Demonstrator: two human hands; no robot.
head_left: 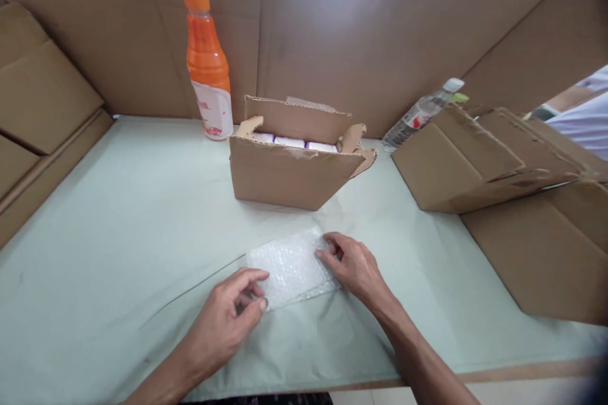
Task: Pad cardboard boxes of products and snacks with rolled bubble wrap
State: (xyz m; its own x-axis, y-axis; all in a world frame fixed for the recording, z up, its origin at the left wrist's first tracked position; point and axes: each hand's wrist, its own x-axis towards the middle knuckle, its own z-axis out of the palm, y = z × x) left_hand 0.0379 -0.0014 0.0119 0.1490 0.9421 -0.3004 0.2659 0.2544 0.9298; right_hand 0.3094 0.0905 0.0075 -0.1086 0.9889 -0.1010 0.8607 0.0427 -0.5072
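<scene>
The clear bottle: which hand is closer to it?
Right. The right hand, at the bubble wrap, is in front of the clear bottle, to its left; the left hand is farther left and nearer the wearer.

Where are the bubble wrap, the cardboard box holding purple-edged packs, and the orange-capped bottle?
Bubble wrap (291, 271), head view: middle of its upper surface.
Cardboard box (287, 176), head view: its near wall.
Orange-capped bottle (208, 69), head view: its body, around mid-height.
</scene>
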